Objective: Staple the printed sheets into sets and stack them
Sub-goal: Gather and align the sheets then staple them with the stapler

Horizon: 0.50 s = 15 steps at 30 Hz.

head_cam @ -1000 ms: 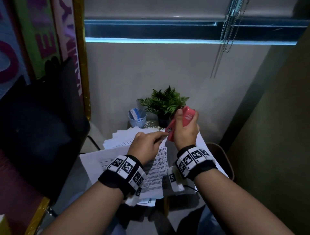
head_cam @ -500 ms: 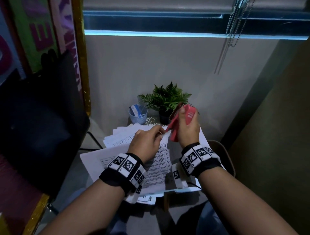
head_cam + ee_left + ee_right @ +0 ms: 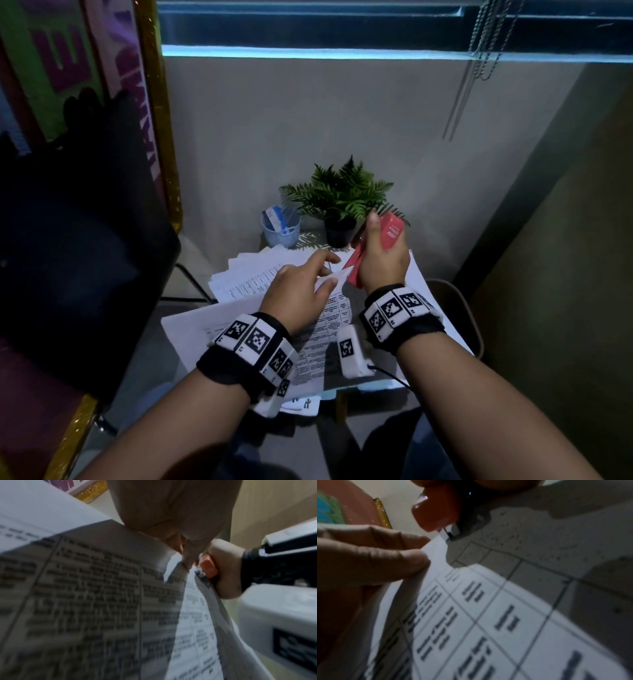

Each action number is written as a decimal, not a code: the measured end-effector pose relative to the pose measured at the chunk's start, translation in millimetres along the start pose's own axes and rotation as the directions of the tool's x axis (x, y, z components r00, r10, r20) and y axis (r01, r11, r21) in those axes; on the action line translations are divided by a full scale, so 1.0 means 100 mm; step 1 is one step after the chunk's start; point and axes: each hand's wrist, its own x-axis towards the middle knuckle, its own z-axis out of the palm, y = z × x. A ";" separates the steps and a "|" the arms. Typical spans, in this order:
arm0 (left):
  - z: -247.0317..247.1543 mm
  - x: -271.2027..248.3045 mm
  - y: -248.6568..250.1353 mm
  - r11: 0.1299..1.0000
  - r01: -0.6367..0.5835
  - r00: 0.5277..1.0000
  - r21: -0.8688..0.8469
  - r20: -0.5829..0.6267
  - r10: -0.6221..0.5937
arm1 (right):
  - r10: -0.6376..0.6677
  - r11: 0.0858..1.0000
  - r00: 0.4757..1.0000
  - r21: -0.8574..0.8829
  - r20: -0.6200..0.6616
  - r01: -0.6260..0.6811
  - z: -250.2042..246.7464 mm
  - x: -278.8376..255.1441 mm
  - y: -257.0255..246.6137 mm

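Observation:
A set of printed table sheets [image 3: 334, 308] lies across a small table. My left hand [image 3: 329, 271] pinches its raised top corner [image 3: 435, 550] between thumb and fingers [image 3: 385, 555]. My right hand [image 3: 378, 253] grips a red stapler [image 3: 392, 229], held tilted with its mouth down at that corner. In the right wrist view the corner's tip reaches the metal mouth under the stapler [image 3: 436, 509]. The left wrist view shows the sheets [image 3: 85, 601] close and blurred, with the stapler's tip [image 3: 208, 568] beside my pinching fingers [image 3: 184, 557].
A fanned pile of loose sheets [image 3: 246, 274] lies at the table's back left. Behind it stand a blue cup [image 3: 281, 231] and a potted fern [image 3: 342, 198] against the wall. A black chair back [image 3: 68, 257] fills the left, and a round brown seat [image 3: 459, 308] sits right.
My right hand has raised and tilted the stapler, so its rear now points further up. My left hand keeps its pinch on the corner, with the index finger now stretched out.

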 end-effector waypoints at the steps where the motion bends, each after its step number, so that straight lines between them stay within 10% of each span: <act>1: -0.04 0.00 -0.02 0.997 0.026 0.998 0.072 0.057 -0.030 | 0.006 1.000 1.000 -0.001 0.005 -0.006 0.01 0.02 0.01; 6: -0.16 0.00 -0.24 0.938 0.055 0.944 0.342 0.289 -0.161 | -0.031 1.000 0.998 -0.004 0.056 0.031 0.00 0.09 0.01; 15: -0.34 0.04 -0.29 0.951 0.225 0.962 0.212 -0.204 -0.183 | 0.184 0.900 0.974 0.421 -0.132 -0.113 -0.38 0.42 -0.20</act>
